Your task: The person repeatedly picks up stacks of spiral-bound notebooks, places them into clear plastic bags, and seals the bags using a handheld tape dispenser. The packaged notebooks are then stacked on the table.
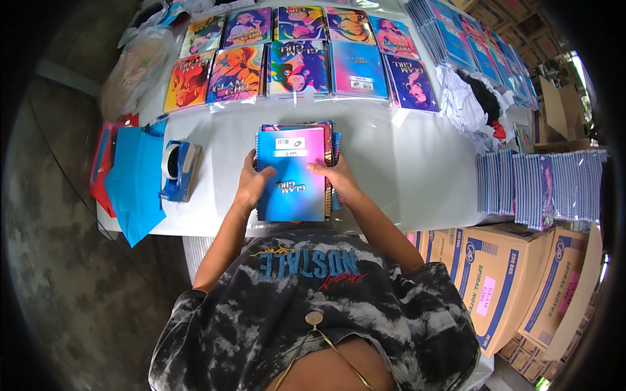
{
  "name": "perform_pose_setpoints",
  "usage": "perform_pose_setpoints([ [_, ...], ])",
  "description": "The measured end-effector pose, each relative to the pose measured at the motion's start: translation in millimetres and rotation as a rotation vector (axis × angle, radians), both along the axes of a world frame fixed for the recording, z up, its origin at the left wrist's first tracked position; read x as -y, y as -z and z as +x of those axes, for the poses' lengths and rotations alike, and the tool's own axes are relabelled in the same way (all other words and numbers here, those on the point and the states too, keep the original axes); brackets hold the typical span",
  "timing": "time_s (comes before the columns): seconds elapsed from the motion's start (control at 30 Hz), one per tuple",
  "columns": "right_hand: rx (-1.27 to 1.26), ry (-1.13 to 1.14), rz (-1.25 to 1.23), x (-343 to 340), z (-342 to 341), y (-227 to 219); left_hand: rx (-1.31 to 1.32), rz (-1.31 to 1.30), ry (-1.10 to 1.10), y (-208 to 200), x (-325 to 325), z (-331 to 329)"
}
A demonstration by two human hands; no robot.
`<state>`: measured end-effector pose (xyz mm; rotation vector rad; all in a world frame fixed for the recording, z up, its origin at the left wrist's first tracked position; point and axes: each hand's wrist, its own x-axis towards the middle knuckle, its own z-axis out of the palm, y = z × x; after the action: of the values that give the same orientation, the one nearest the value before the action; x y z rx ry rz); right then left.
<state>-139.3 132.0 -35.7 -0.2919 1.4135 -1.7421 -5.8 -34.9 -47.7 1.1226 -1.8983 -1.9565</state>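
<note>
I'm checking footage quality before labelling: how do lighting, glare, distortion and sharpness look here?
Head view: the fisheye bends the edges of the table and blackens the corners; white glare spots the tabletop beside the displayed notebooks; the bright gap at far right is washed out; the floor at left is dim; the held notebooks look fairly sharp.

One left hand [250,182], one right hand [341,178], one stack [291,172]; one tape dispenser [186,173] to its left, and beyond it, ten notebooks [298,68]!
</note>
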Motion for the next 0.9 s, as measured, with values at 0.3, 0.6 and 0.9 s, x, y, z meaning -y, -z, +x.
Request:
perform_pose_setpoints([
  [0.3,-0.364,0.146,0.376,9,3,62,0.115,0.082,0.005,13,6,-4],
  [0.6,-0.487,0.199,-0.304,-29,32,7,-0.382,-0.156,0.207,-78,-22,34],
  [0.9,-0.628,0.124,-0.436,-12,14,9,-0.595,-0.172,0.170,-31,-12,23],
])
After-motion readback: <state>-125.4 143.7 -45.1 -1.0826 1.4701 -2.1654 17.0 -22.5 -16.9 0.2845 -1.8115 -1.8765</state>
